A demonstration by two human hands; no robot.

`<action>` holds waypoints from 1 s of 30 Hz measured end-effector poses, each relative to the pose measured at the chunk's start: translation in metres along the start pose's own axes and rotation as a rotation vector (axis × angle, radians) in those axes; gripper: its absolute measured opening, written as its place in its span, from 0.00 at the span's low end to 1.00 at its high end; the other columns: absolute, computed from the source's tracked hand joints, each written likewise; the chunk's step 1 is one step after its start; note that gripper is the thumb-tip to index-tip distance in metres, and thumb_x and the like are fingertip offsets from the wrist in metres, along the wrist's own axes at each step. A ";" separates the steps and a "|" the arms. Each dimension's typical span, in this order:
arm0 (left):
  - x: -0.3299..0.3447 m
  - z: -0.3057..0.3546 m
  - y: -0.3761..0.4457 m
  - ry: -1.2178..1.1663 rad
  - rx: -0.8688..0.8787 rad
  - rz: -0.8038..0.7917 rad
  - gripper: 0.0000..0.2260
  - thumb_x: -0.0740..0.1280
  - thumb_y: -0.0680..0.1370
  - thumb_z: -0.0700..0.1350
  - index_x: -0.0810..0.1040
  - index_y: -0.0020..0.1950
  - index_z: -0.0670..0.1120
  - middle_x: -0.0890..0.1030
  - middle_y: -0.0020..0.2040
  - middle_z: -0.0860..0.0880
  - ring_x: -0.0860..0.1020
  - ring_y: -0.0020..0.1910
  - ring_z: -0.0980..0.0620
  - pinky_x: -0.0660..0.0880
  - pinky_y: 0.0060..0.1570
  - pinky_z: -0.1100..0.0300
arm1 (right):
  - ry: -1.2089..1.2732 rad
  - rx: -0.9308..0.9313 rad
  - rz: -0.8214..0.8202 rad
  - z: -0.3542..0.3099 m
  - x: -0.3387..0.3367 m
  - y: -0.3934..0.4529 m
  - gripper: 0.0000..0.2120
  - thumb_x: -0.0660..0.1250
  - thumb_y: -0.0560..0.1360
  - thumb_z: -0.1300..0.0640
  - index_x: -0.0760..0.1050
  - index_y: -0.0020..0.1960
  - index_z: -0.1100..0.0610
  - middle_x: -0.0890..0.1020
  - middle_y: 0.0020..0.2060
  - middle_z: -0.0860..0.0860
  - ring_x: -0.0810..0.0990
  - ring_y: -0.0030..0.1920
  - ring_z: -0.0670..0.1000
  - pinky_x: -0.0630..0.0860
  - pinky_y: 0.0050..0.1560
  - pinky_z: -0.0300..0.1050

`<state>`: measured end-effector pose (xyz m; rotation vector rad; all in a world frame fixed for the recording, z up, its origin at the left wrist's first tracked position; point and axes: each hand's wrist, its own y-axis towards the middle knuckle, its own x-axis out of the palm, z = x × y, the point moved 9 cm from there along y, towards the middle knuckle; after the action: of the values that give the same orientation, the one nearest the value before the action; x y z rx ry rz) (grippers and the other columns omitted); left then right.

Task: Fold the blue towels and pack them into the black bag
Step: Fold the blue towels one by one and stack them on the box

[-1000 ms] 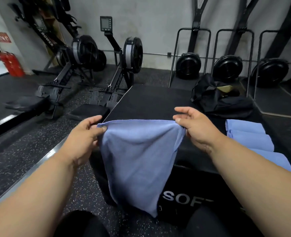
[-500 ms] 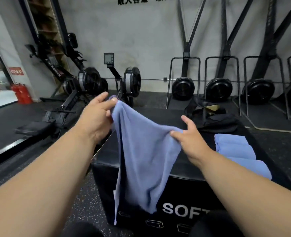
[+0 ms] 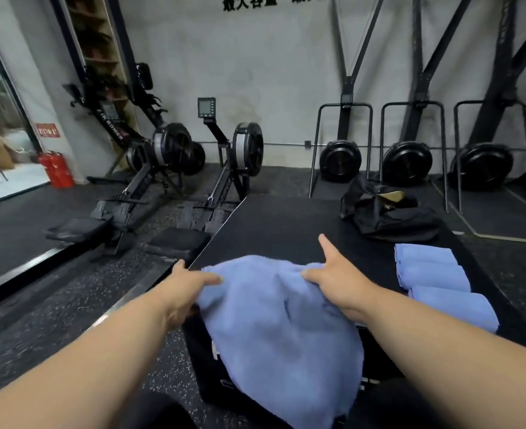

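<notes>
Lowered from chest height half a second ago, both hands now bring the towel point(image 3: 274, 329) down onto the near edge of the bench point(image 3: 274, 230). At the towel's top left corner, the left hand point(image 3: 187, 289) pinches the cloth between thumb and fingers. Over the top right corner, the right hand point(image 3: 332, 274) grips the bunched edge with curled fingers while its index finger points straight ahead. Only the upper strip of the towel lies on the bench; most of it hangs over the front face toward the floor.

Judged from this, the risk is a slide: the weight of the hanging cloth could drag the towel off the bench if either hand lets go too soon. Its top edge is bunched and rounded rather than flat, so a fold made now would likely come out crooked.

To the right, three folded towels point(image 3: 434, 280) lie in a row, just beside one another. Beyond them the bag point(image 3: 391, 218) sits slumped at the far right of the bench, and whether its mouth is open cannot be told. Rowing machines point(image 3: 175, 168) stand on the floor to the left.
</notes>
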<state>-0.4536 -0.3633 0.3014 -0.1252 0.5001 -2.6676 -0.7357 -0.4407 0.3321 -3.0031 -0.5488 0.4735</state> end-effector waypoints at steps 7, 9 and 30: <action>-0.004 0.023 0.004 -0.219 0.193 0.038 0.36 0.68 0.82 0.44 0.52 0.85 0.52 0.77 0.60 0.46 0.78 0.48 0.48 0.76 0.52 0.48 | 0.391 -0.124 0.124 -0.025 -0.036 0.008 0.30 0.67 0.83 0.61 0.66 0.79 0.40 0.85 0.59 0.56 0.86 0.59 0.57 0.82 0.64 0.56; 0.012 0.002 -0.011 -0.097 0.142 -0.077 0.43 0.73 0.78 0.51 0.48 0.85 0.58 0.77 0.61 0.46 0.77 0.50 0.45 0.72 0.47 0.53 | 0.354 -0.107 0.088 -0.022 -0.031 0.000 0.28 0.65 0.84 0.61 0.67 0.78 0.39 0.85 0.60 0.54 0.87 0.57 0.53 0.82 0.62 0.52; 0.003 -0.007 -0.035 0.194 -0.070 -0.057 0.13 0.70 0.80 0.36 0.75 0.61 0.48 0.83 0.63 0.42 0.79 0.54 0.45 0.75 0.55 0.51 | 0.140 -0.062 0.063 0.025 -0.039 -0.032 0.26 0.65 0.82 0.63 0.68 0.77 0.45 0.87 0.41 0.54 0.85 0.40 0.51 0.82 0.48 0.45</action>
<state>-0.4708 -0.3328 0.3071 0.1009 0.6607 -2.7333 -0.7883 -0.4248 0.3233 -3.0894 -0.4684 0.2513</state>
